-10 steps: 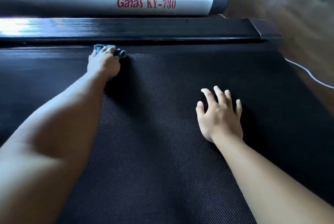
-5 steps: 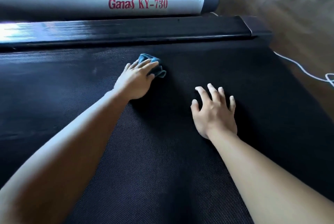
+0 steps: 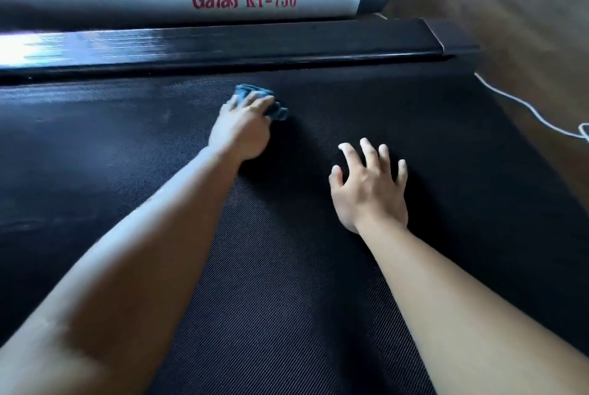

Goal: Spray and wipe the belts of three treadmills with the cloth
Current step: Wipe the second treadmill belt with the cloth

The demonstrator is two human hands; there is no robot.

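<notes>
Head view: left hand (image 3: 242, 131) grips the bunched blue cloth (image 3: 274, 111) under curled fingers, pressing it to the treadmill belt (image 3: 287, 299) near the far side rail (image 3: 255, 43). Right hand (image 3: 369, 193) lies flat on the belt, fingers spread, holding nothing. Judgement: wiping under way; streaks show leftward, the near portion appears undone. No spray bottle visible; which of three belts cannot be told.

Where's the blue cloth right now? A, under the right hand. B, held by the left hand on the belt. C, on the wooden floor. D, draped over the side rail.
B: the left hand holds the blue cloth against the belt, while the right hand rests bare on it.
</notes>
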